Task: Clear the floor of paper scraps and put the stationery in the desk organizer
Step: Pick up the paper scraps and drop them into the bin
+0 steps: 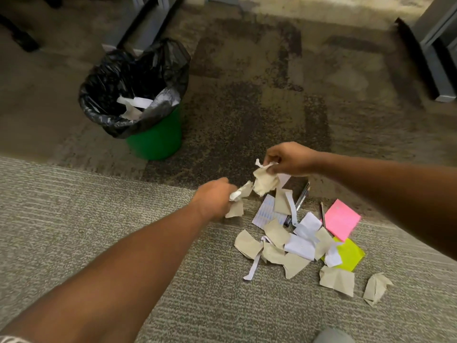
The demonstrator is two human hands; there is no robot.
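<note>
My left hand is shut on a few crumpled paper scraps just above the carpet. My right hand pinches a crumpled beige paper wad beside it. Below them, several beige and white torn scraps lie in a pile on the floor. Two dark pens lie partly under the pile, and a pencil lies next to a pink sticky pad. A yellow-green sticky pad is partly covered by scraps. No desk organizer is in view.
A green bin lined with a black bag stands at the upper left with paper inside. Grey desk legs rise behind it, and more furniture stands at the upper right. Two loose scraps lie at the lower right.
</note>
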